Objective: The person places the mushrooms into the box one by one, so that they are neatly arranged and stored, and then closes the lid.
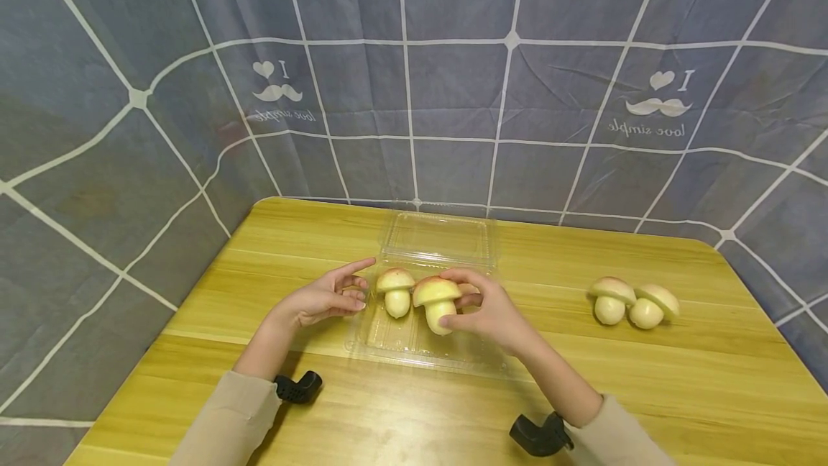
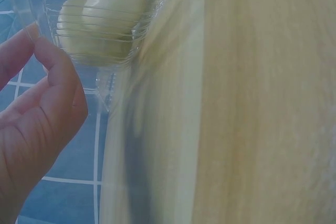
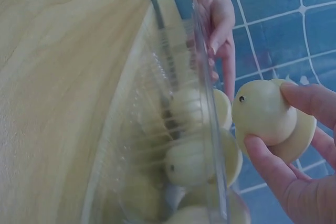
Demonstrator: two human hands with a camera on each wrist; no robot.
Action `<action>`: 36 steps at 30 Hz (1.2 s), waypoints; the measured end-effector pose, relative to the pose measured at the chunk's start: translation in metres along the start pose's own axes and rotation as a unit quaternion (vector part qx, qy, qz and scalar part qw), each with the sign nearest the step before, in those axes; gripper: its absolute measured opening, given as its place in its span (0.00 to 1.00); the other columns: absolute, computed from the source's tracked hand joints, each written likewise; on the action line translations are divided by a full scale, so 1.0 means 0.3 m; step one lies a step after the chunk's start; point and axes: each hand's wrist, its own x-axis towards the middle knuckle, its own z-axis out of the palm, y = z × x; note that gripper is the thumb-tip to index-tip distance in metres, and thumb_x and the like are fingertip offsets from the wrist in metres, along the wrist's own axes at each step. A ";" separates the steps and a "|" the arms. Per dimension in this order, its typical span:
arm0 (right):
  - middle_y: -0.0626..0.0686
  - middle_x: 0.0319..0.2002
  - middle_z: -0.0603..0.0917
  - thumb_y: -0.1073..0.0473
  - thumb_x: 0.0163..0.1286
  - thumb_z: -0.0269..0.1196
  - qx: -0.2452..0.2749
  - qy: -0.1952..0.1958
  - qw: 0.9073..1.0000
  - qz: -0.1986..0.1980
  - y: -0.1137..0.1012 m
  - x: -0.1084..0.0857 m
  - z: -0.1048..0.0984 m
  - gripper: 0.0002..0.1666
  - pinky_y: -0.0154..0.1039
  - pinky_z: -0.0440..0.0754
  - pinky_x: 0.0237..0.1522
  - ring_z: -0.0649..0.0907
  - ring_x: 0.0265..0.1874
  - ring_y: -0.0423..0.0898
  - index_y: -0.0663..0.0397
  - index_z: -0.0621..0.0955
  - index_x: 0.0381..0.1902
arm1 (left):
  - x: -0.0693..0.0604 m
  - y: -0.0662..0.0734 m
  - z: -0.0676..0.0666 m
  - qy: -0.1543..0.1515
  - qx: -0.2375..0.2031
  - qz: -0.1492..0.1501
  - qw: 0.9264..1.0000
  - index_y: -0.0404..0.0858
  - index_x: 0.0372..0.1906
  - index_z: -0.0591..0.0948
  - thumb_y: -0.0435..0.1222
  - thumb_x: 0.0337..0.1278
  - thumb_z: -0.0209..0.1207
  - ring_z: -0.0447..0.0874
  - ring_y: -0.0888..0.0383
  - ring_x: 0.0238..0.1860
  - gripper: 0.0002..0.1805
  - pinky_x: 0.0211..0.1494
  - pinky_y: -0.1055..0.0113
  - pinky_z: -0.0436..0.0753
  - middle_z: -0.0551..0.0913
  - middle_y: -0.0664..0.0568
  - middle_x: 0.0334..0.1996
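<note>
A clear plastic clamshell box (image 1: 401,351) lies with its lid folded back on the table. Inside, to the left, sits a smooth, artificial-looking mushroom (image 1: 397,300) with a pale stem and reddish-yellow cap. My right hand (image 1: 485,311) holds another mushroom (image 3: 265,111) between thumb and fingers, over the box. The right wrist view has more pale mushroom shapes (image 3: 191,161) behind the clear wall; some may be reflections. My left hand (image 1: 323,297) is beside the box's left edge, index finger extended, holding nothing. Whether its fingertips (image 2: 32,31) touch the plastic is unclear.
Two more mushrooms (image 1: 611,300) lie side by side on the right of the wooden table (image 1: 362,408). The open lid (image 1: 440,234) reaches toward the table's back edge. A grey curtain (image 1: 453,92) with white lines hangs behind. Each wrist carries a black mount (image 1: 540,436).
</note>
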 end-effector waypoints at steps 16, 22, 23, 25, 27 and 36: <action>0.59 0.60 0.70 0.70 0.50 0.70 0.005 -0.040 0.999 -0.021 0.027 0.026 0.082 0.35 0.41 0.82 0.37 0.81 0.39 0.53 0.59 0.73 0.58 | 0.001 -0.004 -0.004 -0.003 -0.005 0.004 1.000 0.38 0.74 0.44 0.19 0.54 0.54 0.71 0.63 0.35 0.46 0.36 0.72 0.75 0.63 0.49 0.42; 0.58 0.61 0.69 0.70 0.50 0.71 -0.005 -0.037 0.999 -0.016 0.036 0.035 0.110 0.35 0.40 0.81 0.41 0.80 0.41 0.52 0.60 0.74 0.57 | 0.002 -0.004 -0.004 -0.003 -0.005 0.002 1.000 0.38 0.74 0.44 0.19 0.54 0.54 0.71 0.63 0.35 0.46 0.36 0.72 0.75 0.63 0.48 0.42; 0.58 0.60 0.68 0.69 0.49 0.71 -0.005 -0.037 0.999 -0.015 0.037 0.036 0.114 0.35 0.40 0.81 0.41 0.79 0.41 0.52 0.60 0.74 0.57 | 0.002 -0.004 -0.004 -0.003 -0.005 0.002 1.000 0.38 0.74 0.44 0.19 0.54 0.54 0.71 0.63 0.35 0.46 0.36 0.72 0.75 0.63 0.48 0.42; 0.57 0.60 0.68 0.69 0.50 0.71 -0.001 -0.039 0.999 -0.009 0.037 0.036 0.124 0.35 0.40 0.82 0.40 0.79 0.40 0.51 0.60 0.74 0.57 | 0.002 -0.004 -0.004 -0.003 -0.004 0.002 1.000 0.38 0.74 0.44 0.19 0.54 0.54 0.71 0.63 0.35 0.46 0.35 0.72 0.75 0.63 0.48 0.42; 0.57 0.60 0.68 0.69 0.50 0.70 0.002 -0.041 0.999 -0.003 0.037 0.036 0.132 0.34 0.40 0.82 0.37 0.80 0.39 0.51 0.60 0.74 0.57 | 0.001 -0.003 -0.004 -0.004 -0.003 0.003 1.000 0.38 0.74 0.44 0.19 0.54 0.54 0.71 0.63 0.35 0.46 0.35 0.72 0.75 0.63 0.49 0.42; 0.58 0.58 0.67 0.70 0.50 0.70 0.013 -0.041 0.999 0.018 0.041 0.040 0.166 0.36 0.40 0.83 0.32 0.81 0.38 0.51 0.57 0.73 0.59 | 0.000 -0.003 -0.003 -0.001 -0.001 0.000 1.000 0.38 0.74 0.44 0.19 0.55 0.54 0.71 0.62 0.36 0.46 0.36 0.71 0.76 0.63 0.49 0.42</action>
